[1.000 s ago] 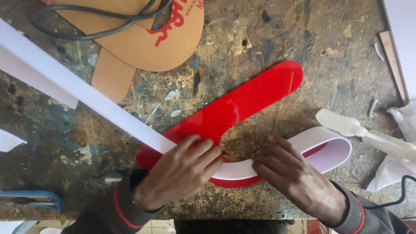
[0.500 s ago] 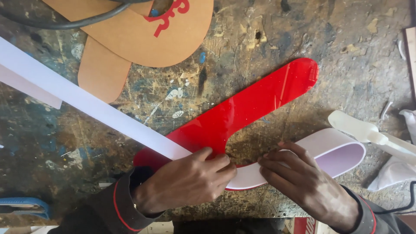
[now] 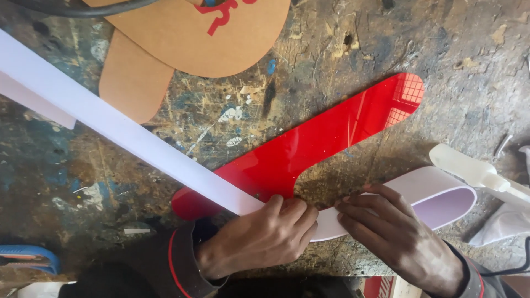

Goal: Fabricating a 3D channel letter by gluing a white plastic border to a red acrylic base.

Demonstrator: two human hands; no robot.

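A glossy red plastic shape (image 3: 326, 138) lies flat on the paint-stained workbench (image 3: 309, 49), with one arm running up to the right. A long white strip (image 3: 105, 124) runs from the upper left down to my hands and bends round the red shape's lower edge to a looped end (image 3: 441, 196) at the right. My left hand (image 3: 262, 237) presses the strip against the red shape's edge with curled fingers. My right hand (image 3: 395, 237) pinches and presses the strip just to the right of it.
Brown cardboard cut-outs (image 3: 187, 38) with a black cable over them lie at the top left. A white plastic tool (image 3: 475, 168) and crumpled white material (image 3: 508, 221) sit at the right. A blue-handled tool (image 3: 27, 259) rests at the lower left edge.
The view has shifted, so everything sits further right and lower. Both hands stay on the strip at the red shape's edge, my right hand a little closer to the left.
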